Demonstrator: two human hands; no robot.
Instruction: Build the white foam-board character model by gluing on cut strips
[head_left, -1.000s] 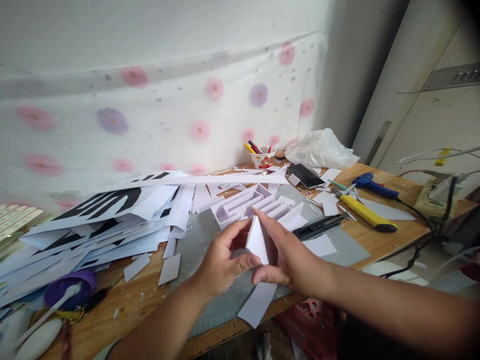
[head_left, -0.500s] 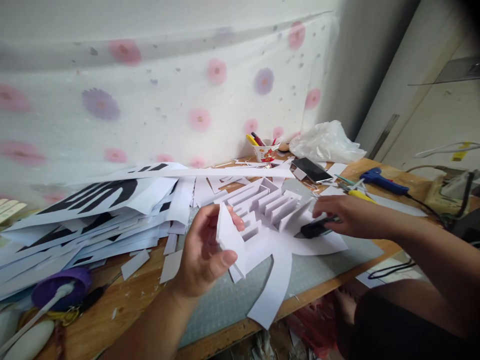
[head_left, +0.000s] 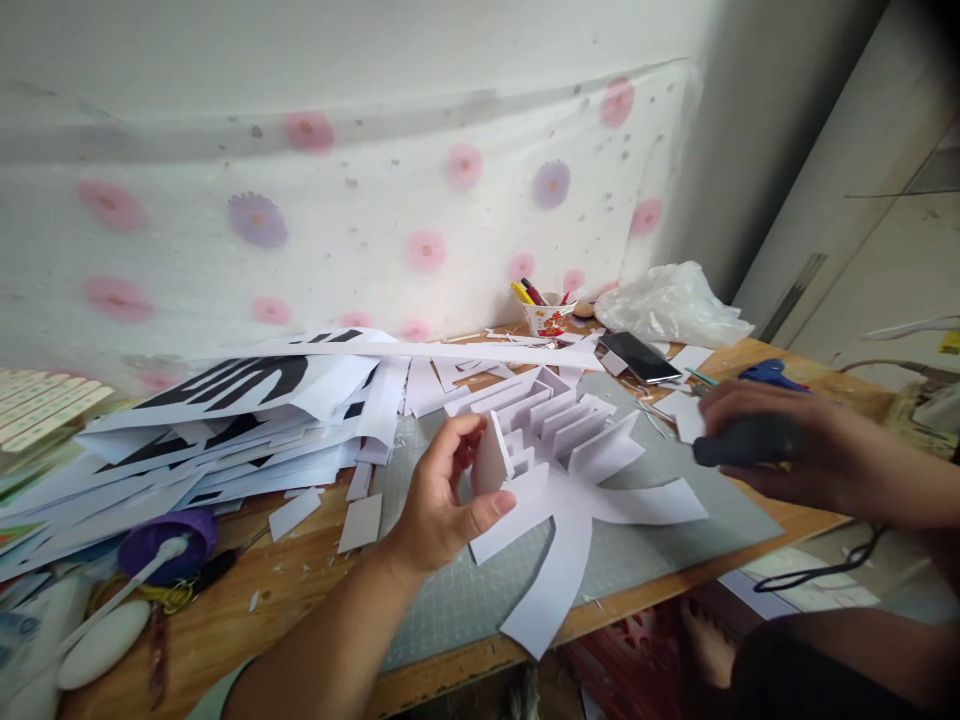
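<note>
At far left on the wooden table [head_left: 247,640], a purple cup [head_left: 133,550] lies tipped, with the bulbous end of a white stick at its mouth; beyond it spreads a loose stack of white sheets [head_left: 262,440] printed in bold black, and a long white paper strip [head_left: 465,352] runs from the stack toward the right; next comes the left hand [head_left: 442,505], its thumb and fingers pinching a small white card piece [head_left: 491,455] that stands on edge, though I cannot tell whether the piece touches the upright strips behind it; those strips belong to a branching white paper structure [head_left: 562,500], which lies on the grey cutting mat [head_left: 660,550] just right of this hand; behind are a printed cup of pens [head_left: 546,320], a dark smartphone [head_left: 641,357] and a crumpled clear plastic bag [head_left: 671,305]; at right, the right hand [head_left: 810,425], blurred, is closed around a black-handled tool [head_left: 750,440], raised near the mat's right side, with a blue glue gun [head_left: 772,373] partly hidden behind it
</note>
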